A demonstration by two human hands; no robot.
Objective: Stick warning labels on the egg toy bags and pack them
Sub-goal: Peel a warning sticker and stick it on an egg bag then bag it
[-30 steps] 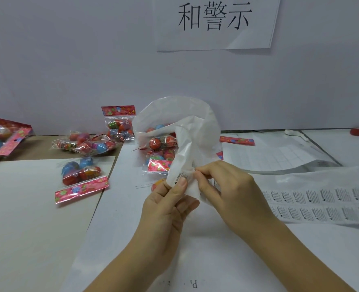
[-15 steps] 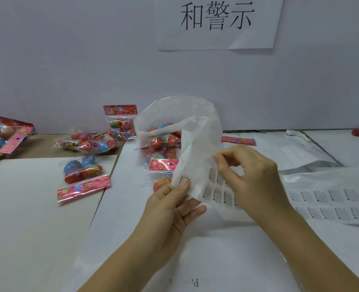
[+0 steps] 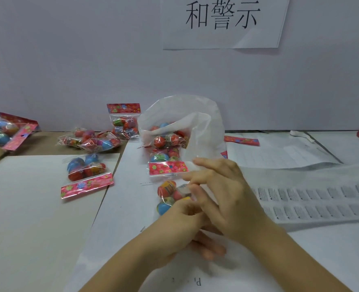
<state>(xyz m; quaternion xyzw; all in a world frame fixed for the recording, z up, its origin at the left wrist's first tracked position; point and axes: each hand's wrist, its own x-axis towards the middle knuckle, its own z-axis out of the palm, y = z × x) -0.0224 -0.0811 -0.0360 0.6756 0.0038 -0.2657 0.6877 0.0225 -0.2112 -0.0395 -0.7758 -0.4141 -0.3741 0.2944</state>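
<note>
A clear egg toy bag (image 3: 167, 197) lies on the white paper just in front of my hands, partly hidden by them. My left hand (image 3: 182, 226) pinches a small white warning label (image 3: 184, 188) at its fingertips, over that bag. My right hand (image 3: 227, 199) hovers above it, blurred, with its fingers spread and a fingertip at the label. The label sheet (image 3: 313, 202) lies flat to the right. A white plastic packing bag (image 3: 204, 131) stands open behind, with several egg bags (image 3: 166, 141) inside and one with a pink header (image 3: 168, 167) at its mouth.
More egg toy bags lie at the left: one on the near white sheet (image 3: 85, 171), a small pile (image 3: 90, 141), one upright against the wall (image 3: 124, 123), and several at the far left (image 3: 5, 131). Used backing sheets (image 3: 280, 152) are at the back right.
My right hand peeled the label sheet away and let it drop to the table on the right. Both hands then came down together over the egg bag, the label still with them.
</note>
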